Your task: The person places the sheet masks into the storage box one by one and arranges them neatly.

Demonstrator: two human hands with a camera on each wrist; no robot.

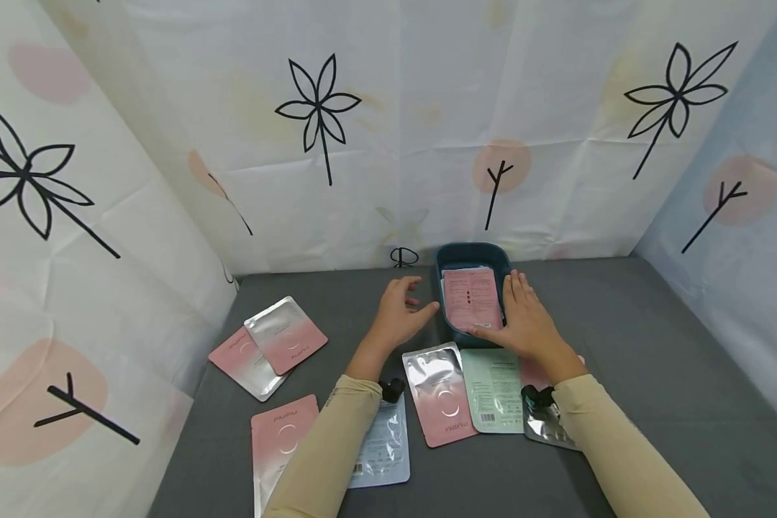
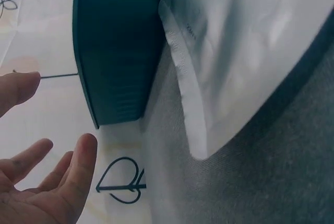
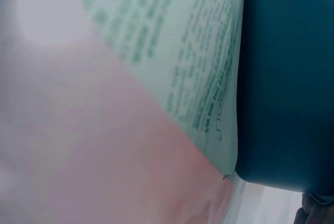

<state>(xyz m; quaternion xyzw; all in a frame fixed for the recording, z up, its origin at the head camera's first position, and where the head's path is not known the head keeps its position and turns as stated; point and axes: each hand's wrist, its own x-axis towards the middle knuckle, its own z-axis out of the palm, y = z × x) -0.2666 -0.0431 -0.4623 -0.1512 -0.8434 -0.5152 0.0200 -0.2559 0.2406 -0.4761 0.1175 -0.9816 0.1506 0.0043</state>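
So I was standing there watching, and the dark blue bin (image 1: 473,247) sat at the back of the grey table, right by the hanging cloth. A pink packet (image 1: 471,298) lay in it, printed side up, and pale edges poked out around it, so my guess is there was more underneath. The right hand (image 1: 527,324) lay along the bin's right side, fingers straight, thumb over the near corner, gripping nothing, probably just to steady it. The left hand (image 1: 398,316) was off to the other side, fingers loosely bent and holding nothing.

The rest were spread flat, maybe so each was easy to grab: a silver-pink packet (image 1: 286,334) overlapping another (image 1: 249,363), a pink one (image 1: 285,432) by the left sleeve, a pale blue one (image 1: 388,446), a pink-silver one (image 1: 440,406) and a green one (image 1: 492,392).

Branding looked like "PMPM" on the pink ones. The blue and green had barcodes; the green's fine print was too blurry, though I caught a ® mark.
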